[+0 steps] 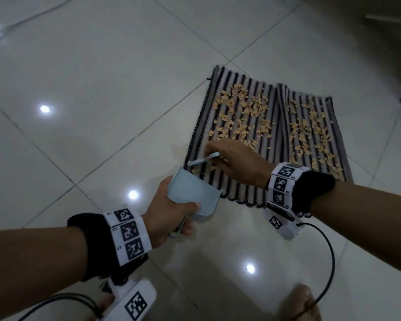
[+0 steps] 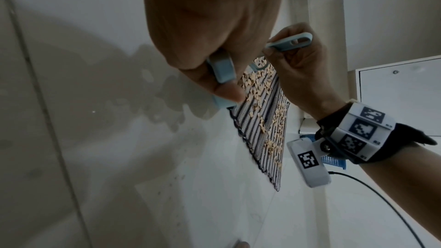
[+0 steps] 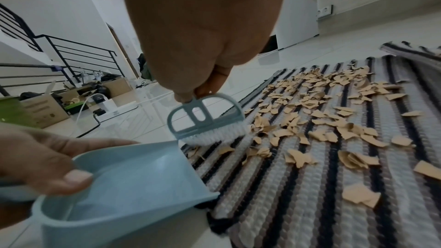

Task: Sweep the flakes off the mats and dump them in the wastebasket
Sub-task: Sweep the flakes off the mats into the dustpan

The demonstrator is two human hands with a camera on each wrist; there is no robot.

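Glossy white tile floor [image 1: 102, 89], striped mats [image 1: 241, 181]; hands gripping dustpan [image 1: 190, 193], brush [image 3: 207, 120]

Glossy floor tiles [image 1: 102, 89], woven mats [image 1: 241, 188]

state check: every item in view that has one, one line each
Dustpan: held by the left hand, lip at the mat's near-left edge, looks empty.
Brush: handle pinched by the right hand, bristles down on the mat.
Left mat: flat, flakes scattered on it.
Right mat: flat, flaked, untouched.
Wastebasket: mostly hidden behind the right wrist, contents unseen.
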